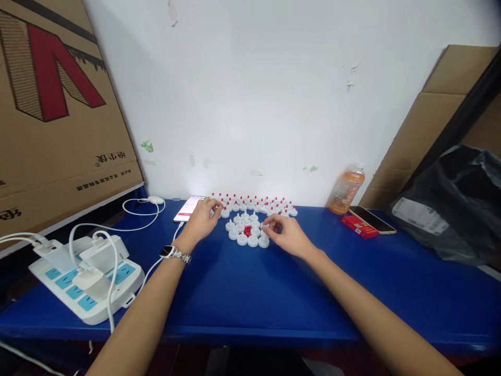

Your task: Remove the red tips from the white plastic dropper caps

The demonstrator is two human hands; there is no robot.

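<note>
White caps (252,242) are ringing red tips (247,230) on the counter (235,292), likely for reach; right hand (287,235) is resting at their edge, left hand (203,216) hovering by red-tipped caps (225,213), both narrow; grips unclear.

A blue table (242,292) carries white caps (241,240), a bottle (347,192), a power strip (74,292).

There are two hands (203,216), two phones (370,219), one bottle (346,191), one power strip (78,293) and over twenty white caps (252,242).
</note>
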